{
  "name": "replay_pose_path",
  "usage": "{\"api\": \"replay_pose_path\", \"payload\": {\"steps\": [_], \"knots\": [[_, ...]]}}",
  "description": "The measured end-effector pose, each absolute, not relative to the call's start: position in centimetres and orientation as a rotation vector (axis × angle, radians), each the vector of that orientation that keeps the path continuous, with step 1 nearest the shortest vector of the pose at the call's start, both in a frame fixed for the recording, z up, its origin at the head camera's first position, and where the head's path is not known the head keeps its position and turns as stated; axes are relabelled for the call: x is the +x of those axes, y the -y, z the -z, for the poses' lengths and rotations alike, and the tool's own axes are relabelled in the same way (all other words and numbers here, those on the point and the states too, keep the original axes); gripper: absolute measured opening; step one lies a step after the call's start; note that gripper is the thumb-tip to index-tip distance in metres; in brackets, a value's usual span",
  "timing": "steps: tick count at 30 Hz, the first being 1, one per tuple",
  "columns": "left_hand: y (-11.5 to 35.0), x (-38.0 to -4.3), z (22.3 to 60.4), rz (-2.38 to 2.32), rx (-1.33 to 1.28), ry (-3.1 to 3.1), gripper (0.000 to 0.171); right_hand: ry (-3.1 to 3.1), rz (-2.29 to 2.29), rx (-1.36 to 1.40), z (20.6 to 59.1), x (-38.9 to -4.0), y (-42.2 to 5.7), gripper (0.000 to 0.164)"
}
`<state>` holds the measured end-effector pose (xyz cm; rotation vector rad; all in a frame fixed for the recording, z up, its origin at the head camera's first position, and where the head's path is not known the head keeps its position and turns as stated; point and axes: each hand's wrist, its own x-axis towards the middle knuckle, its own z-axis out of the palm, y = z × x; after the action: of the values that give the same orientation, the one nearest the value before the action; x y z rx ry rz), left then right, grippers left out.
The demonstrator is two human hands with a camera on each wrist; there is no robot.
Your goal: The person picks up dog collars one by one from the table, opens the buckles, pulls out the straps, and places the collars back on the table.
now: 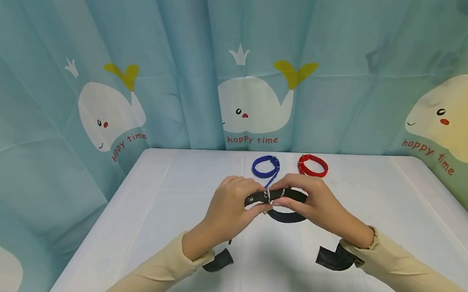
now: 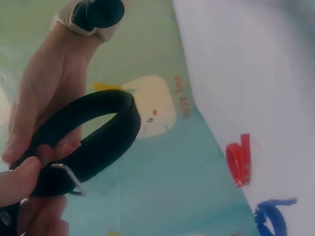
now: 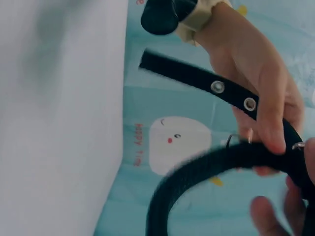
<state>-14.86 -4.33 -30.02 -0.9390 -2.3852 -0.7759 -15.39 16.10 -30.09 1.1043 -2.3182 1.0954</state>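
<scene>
A black strap collar (image 1: 289, 217) is held up over the table, bent into a loop, with both hands at its buckle. My left hand (image 1: 230, 206) pinches the collar on the buckle's left side, where an eyelet shows. From the right, my right hand (image 1: 314, 198) pinches the band between thumb and fingers. A metal D-shaped ring (image 2: 70, 178) stands out from the band in the left wrist view. In the right wrist view the strap's free end (image 3: 170, 68), with metal eyelets, sticks out past the left hand. Fingers partly hide the buckle.
Behind the hands, a blue collar (image 1: 264, 175) and a red collar (image 1: 320, 162) lie coiled on the white table (image 1: 171, 188). A blue curtain (image 1: 183, 39) with whale prints hangs around the table's back and sides.
</scene>
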Motion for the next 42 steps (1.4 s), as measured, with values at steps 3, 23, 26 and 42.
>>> {"api": "replay_pose_path", "payload": {"steps": [3, 23, 26, 42], "knots": [[4.6, -14.9, 29.8, 0.780, -0.910, 2.382, 0.018, 2.385, -1.096, 1.081, 30.0, -15.3, -16.6, 0.045], [5.8, -15.1, 29.2, 0.618, -1.018, 2.454, 0.021, 2.306, -1.033, 1.000, 30.2, -15.1, -17.2, 0.024], [5.9, -15.0, 29.4, 0.668, -1.024, 2.432, 0.023, 2.289, -1.047, 1.043, 30.2, -15.1, -17.4, 0.029], [6.5, -14.5, 28.0, 0.361, -1.114, 2.251, 0.026, 2.110, -1.007, 1.191, 29.8, -14.8, -16.6, 0.025]]}}
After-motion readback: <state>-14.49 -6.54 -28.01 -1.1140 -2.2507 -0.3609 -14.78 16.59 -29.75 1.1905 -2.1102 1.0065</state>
